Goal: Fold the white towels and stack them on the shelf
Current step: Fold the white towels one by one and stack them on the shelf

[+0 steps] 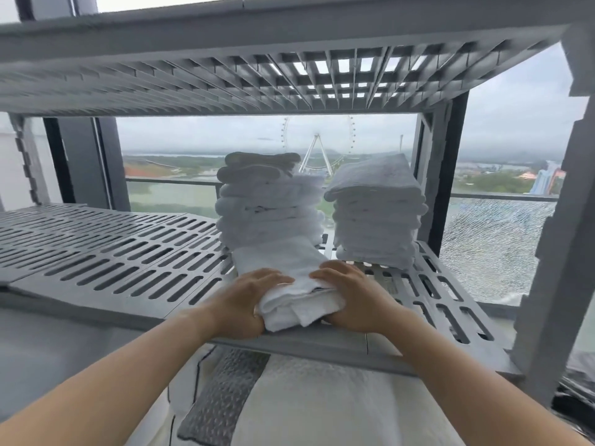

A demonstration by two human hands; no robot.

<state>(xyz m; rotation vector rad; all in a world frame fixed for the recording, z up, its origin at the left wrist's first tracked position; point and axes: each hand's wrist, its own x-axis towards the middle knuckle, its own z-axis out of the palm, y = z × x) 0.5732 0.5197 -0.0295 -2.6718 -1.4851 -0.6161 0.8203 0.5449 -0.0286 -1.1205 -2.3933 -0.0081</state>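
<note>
I am gripping the folded towel (283, 262) on both sides with my left hand (244, 297) and right hand (351, 294), its long axis running away toward the left stack (267, 204).

The grey slotted shelf (112, 268) bears a left towel stack (269, 207), a right towel stack (376, 220) just beside it, and a folded towel (289, 272) at the front edge.

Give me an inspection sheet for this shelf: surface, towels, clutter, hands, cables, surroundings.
Surface: grey slotted plastic shelf, another tier above.
Job's things: folded white towel at the front edge; behind it, left stack and right stack of folded white towels.
Clutter: nothing seen.
Hands: left hand and right hand grip the front towel's sides.
Cables: nothing seen.
Surroundings: window behind; Ferris wheel outside; shattered glass pane at right.
</note>
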